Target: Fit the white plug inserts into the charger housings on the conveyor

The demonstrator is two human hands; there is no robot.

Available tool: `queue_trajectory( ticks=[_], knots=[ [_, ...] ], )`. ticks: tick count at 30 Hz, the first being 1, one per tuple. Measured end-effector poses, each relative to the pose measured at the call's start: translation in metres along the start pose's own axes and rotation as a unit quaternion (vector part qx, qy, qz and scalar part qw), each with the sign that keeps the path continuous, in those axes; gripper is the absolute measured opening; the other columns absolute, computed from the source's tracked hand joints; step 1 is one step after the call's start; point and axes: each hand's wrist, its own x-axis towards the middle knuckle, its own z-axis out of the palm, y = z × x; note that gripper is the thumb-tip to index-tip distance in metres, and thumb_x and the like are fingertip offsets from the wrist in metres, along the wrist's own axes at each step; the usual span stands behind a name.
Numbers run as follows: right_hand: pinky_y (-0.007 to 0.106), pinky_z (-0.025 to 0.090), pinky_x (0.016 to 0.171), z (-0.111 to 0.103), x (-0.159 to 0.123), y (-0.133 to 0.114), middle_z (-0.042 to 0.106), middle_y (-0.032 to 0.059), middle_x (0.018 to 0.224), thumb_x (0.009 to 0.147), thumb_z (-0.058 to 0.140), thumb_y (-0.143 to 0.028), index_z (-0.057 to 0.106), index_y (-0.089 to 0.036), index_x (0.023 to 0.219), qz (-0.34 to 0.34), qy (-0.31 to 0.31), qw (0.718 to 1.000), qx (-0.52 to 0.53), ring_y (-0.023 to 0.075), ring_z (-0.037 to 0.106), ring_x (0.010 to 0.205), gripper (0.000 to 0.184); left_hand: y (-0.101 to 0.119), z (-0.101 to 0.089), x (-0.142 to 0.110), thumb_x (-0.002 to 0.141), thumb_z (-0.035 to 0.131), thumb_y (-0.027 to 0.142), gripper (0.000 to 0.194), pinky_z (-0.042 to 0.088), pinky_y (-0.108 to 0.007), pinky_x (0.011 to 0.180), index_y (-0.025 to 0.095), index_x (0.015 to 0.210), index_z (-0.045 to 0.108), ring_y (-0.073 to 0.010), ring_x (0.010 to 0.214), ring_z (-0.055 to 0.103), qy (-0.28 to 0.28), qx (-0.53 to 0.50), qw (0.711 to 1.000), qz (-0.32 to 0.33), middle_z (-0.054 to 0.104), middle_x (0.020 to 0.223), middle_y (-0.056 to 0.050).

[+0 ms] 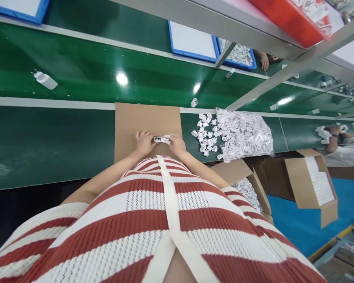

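Note:
Over a sheet of brown cardboard (147, 118), my left hand (145, 143) has its fingers closed on a white plastic charger housing (157, 139), whose open end faces right. My right hand (177, 144) pinches a small white plastic part (166, 139) right against that end. Whether the part sits inside the housing or only touches it, I cannot tell. To the right of the cardboard lie loose small white plastic parts (206, 135), several of them spread on the green bench. Beside them a clear plastic bag (244, 135) is full of similar parts.
Beyond the bench runs a green conveyor belt (85, 74) carrying a white charger (45, 79) and a white housing (194, 102). Blue trays (194, 41) stand behind it. A metal frame and a red bin (295, 19) hang overhead at right. Open cartons (309, 181) and co-workers' hands (264, 61) are rightward.

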Motion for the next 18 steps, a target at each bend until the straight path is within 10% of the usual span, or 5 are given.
queue_trajectory(
  ticks=[18],
  knots=[
    [0.037,0.05,0.095,0.001,0.014,-0.037,0.069,0.0134,0.126,0.097,0.048,-0.01,0.068,-0.018,0.12,-0.091,-0.076,0.983,-0.138,0.0284,0.058,0.118,0.032,-0.003,0.017,-0.003,0.096,0.064,0.034,0.029,0.025,-0.057,0.118,0.025,0.121,0.073,-0.0357,0.135,0.045,0.02,-0.019,1.0,0.008,0.067,0.134,-0.01]
  ],
)
